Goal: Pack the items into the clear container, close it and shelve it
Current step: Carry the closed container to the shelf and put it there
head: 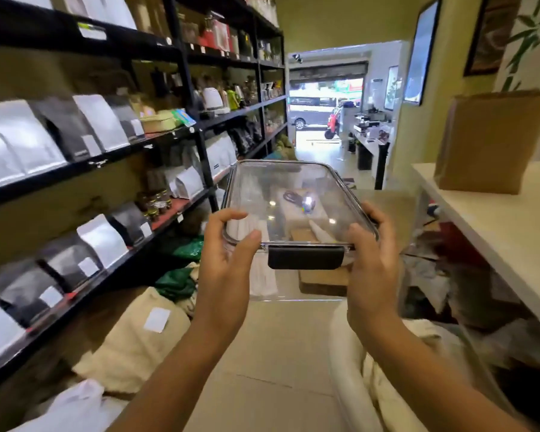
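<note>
Container: clear container (293,198), rectangular w/ rounded corners, see-through plastic, glossy w/ light glints on top; held in the air in the aisle, between the shelving and the white surface, resting on neither.
Lid: clear lid (256,179) sits on top, dark thin rim all round; black clip (306,256) folded down on the near short side (looks latched; far side too blurred to tell).
Contents: seen through the plastic, a dark coiled cord w/ a small shiny piece (300,201), pale paper-like items (240,226) at the left end, something tan and flat near the front; details blurred.
Left hand: left hand (228,254) grips the near-left corner, thumb on the lid top, fingers (231,217) curled over the left rim.
Right hand: right hand (371,254) grips the near-right corner, thumb on the lid, fingers wrapped round the right side.
Shelving: black metal shelves (169,135) along the left, several tiers, stocked w/ matte white and black stand-up pouches (100,120) bearing small white labels; small jars on a lower tier.
Surface: white surface (496,226) at right, a brown paper bag (487,141) standing near its far edge.
Floor: pale tiled floor (278,353); cream cloth sacks (131,341) and green fabric piled by the shelf base.
</note>
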